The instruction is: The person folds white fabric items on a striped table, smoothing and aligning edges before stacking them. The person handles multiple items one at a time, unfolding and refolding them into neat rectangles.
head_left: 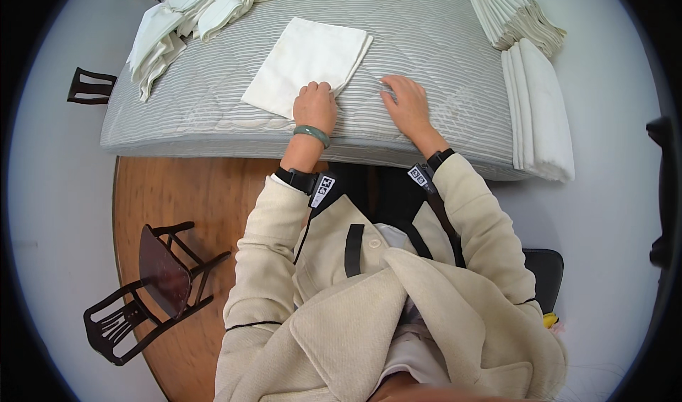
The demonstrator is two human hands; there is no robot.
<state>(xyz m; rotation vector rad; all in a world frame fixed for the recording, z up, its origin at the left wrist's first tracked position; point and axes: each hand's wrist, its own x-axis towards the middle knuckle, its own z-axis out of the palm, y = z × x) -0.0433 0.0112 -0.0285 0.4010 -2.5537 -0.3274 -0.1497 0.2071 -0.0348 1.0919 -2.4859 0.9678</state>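
A folded white cloth point(302, 57) lies flat and askew on the striped mattress point(433, 18). My left hand point(315, 109), with a green bangle on its wrist, is at the cloth's near right corner, fingers curled closed on its edge; the fingertips are partly hidden. To the right of the cloth, my right hand point(408, 105) rests over the bare mattress with thumb and fingers apart, holding nothing.
A loose heap of white cloths point(192, 8) covers the far left of the mattress. Folded cloths form one stack point(515, 15) at the far right and another stack point(536, 111) nearer me. A dark wooden chair point(167, 270) stands on the floor at left.
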